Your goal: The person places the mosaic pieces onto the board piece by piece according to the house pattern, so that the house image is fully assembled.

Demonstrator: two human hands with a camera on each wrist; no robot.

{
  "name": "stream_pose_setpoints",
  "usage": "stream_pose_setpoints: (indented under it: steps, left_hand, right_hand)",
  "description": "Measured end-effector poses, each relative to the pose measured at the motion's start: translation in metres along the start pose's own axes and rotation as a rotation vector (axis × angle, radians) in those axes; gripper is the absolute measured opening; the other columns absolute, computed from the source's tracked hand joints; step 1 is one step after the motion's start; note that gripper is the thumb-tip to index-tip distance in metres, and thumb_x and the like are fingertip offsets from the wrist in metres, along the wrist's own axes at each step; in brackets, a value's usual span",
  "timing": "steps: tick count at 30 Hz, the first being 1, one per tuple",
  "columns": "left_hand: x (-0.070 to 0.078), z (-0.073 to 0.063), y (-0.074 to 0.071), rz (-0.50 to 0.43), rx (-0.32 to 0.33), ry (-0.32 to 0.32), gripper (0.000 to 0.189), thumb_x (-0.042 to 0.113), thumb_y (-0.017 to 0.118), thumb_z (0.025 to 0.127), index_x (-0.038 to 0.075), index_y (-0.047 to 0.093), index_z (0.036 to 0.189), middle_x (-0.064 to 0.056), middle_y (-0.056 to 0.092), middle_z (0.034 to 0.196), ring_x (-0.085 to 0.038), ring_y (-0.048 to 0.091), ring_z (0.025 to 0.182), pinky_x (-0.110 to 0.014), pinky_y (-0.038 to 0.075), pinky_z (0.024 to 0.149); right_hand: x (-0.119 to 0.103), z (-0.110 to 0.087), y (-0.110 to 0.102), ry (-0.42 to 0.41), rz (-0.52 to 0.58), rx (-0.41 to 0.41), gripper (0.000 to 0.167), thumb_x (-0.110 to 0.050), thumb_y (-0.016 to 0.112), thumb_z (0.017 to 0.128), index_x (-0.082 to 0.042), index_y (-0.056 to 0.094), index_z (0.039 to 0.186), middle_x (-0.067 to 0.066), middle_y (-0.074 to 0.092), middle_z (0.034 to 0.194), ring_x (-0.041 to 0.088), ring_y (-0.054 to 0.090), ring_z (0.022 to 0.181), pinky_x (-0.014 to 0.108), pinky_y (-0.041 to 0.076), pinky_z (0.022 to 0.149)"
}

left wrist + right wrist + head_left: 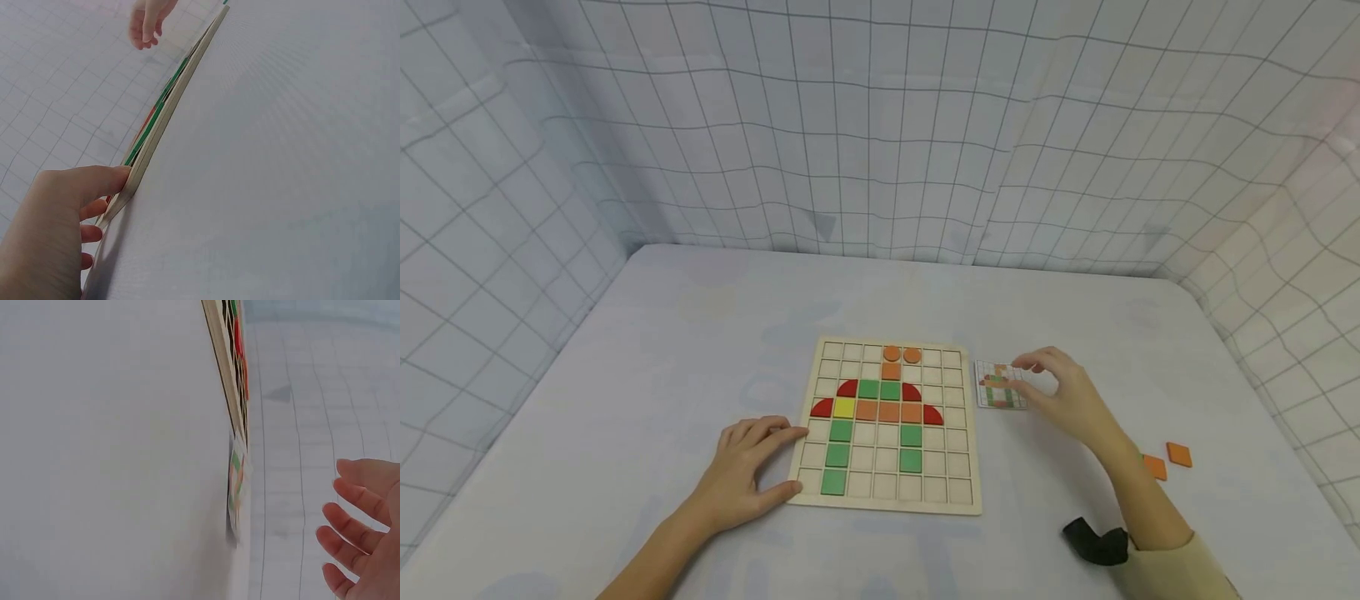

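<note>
A square wooden grid board point(947, 462) lies on the table, with green, red, orange and yellow pieces set in its cells. My left hand point(747, 467) rests at the board's left edge, thumb and fingertips touching the rim; the left wrist view shows the thumb point(103, 181) on the frame's corner. To the right of the board lies a small pattern card point(1000, 396) printted with a similar coloured figure. My right hand point(1063, 396) hovers over the card's right side, its fingers relaxed and apart, holding nothing. In the right wrist view the fingers point(350, 525) are spread, away from the card.
Two orange square tiles point(1179, 454) lie right of my right forearm, one partly hidden behind it along with a bit of green. A black curved object point(1096, 543) sits by the right sleeve. White grid-patterned curtains point(895, 125) surround the table.
</note>
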State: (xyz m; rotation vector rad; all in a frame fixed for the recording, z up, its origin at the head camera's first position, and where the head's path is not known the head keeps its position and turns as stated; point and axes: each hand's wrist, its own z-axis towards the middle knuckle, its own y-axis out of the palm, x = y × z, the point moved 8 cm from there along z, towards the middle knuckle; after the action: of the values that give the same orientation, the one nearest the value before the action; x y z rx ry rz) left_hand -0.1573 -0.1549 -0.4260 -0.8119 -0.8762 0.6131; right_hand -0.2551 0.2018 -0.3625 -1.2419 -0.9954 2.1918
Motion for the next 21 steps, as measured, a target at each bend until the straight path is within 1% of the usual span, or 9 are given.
stream_pose_setpoints:
  steps: [5, 10, 12, 17, 19, 21]
  left_hand:
    - [0.0, 0.0, 0.0, 0.0, -0.006, -0.006, 0.056, 0.038, 0.073, 0.067, 0.021, 0.058, 0.119, 0.001, 0.05, 0.114, -0.019, 0.039, 0.105, -0.044, 0.024, 0.086]
    - [-0.001, 0.0, 0.001, -0.004, -0.008, -0.01, 0.056, 0.037, 0.073, 0.067, 0.02, 0.058, 0.119, 0.0, 0.05, 0.115, -0.019, 0.039, 0.105, -0.044, 0.023, 0.086]
    - [-0.001, 0.0, 0.0, -0.005, -0.005, -0.008, 0.056, 0.037, 0.074, 0.067, 0.02, 0.058, 0.119, 0.0, 0.05, 0.115, -0.019, 0.039, 0.105, -0.044, 0.023, 0.086]
    - [-0.001, 0.0, 0.0, -0.005, 0.001, -0.004, 0.057, 0.037, 0.074, 0.067, 0.021, 0.058, 0.119, 0.001, 0.051, 0.114, -0.019, 0.039, 0.104, -0.044, 0.024, 0.086]
    - [0.0, 0.0, 0.0, -0.006, 0.003, -0.003, 0.057, 0.037, 0.074, 0.067, 0.021, 0.058, 0.119, 0.001, 0.051, 0.114, -0.019, 0.039, 0.104, -0.044, 0.024, 0.086]
    - [0.0, 0.0, -0.001, -0.007, 0.005, -0.001, 0.057, 0.037, 0.074, 0.067, 0.02, 0.058, 0.119, 0.001, 0.051, 0.114, -0.019, 0.039, 0.104, -0.044, 0.024, 0.086]
  right_hand:
    - [0.031, -0.018, -0.025, 0.057, -0.078, -0.004, 0.027, -0.008, 0.068, 0.081, -0.002, 0.061, 0.107, 0.01, 0.057, 0.104, 0.024, 0.05, 0.091, 0.043, 0.04, 0.076]
    - [0.059, -0.039, -0.047, 0.136, -0.1, -0.005, 0.027, -0.013, 0.065, 0.084, -0.004, 0.06, 0.109, 0.01, 0.056, 0.105, 0.022, 0.048, 0.091, 0.044, 0.036, 0.078]
    - [0.07, -0.048, -0.054, 0.172, -0.097, -0.014, 0.028, -0.016, 0.064, 0.086, -0.004, 0.06, 0.11, 0.01, 0.056, 0.107, 0.019, 0.047, 0.093, 0.044, 0.034, 0.079]
    - [0.091, -0.07, -0.072, 0.227, -0.116, -0.031, 0.029, -0.02, 0.063, 0.087, -0.008, 0.059, 0.113, 0.004, 0.053, 0.109, 0.005, 0.042, 0.093, 0.028, 0.032, 0.079]
    - [0.099, -0.078, -0.078, 0.24, -0.133, -0.033, 0.029, -0.02, 0.063, 0.087, -0.009, 0.059, 0.113, -0.002, 0.051, 0.108, -0.001, 0.041, 0.092, 0.022, 0.031, 0.076]
    - [0.106, -0.086, -0.084, 0.251, -0.139, -0.039, 0.029, -0.02, 0.063, 0.086, -0.009, 0.059, 0.113, -0.006, 0.05, 0.107, -0.005, 0.04, 0.091, 0.02, 0.031, 0.075]
